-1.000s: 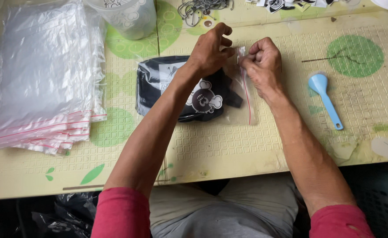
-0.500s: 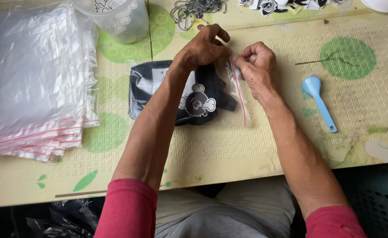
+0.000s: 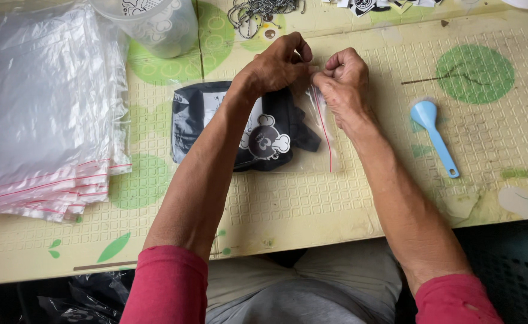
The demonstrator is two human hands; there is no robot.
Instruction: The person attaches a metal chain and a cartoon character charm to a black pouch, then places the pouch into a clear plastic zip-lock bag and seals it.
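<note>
While both hands meet at its far end, the clear zip bag (image 3: 258,129) holding a folded black cloth lies flat on the yellow mat (image 3: 336,204). Left hand (image 3: 276,66) and right hand (image 3: 342,78) pinch its red-lined opening, fingertips pressed together. Left of the bag sits a stack of empty bags (image 3: 42,114); right of it, a blue spoon (image 3: 435,135).

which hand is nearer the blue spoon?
Right. The right hand pinches the top of the clear bag's zip edge, just left of the blue spoon. The left hand pinches beside it, farther from the spoon.
</note>
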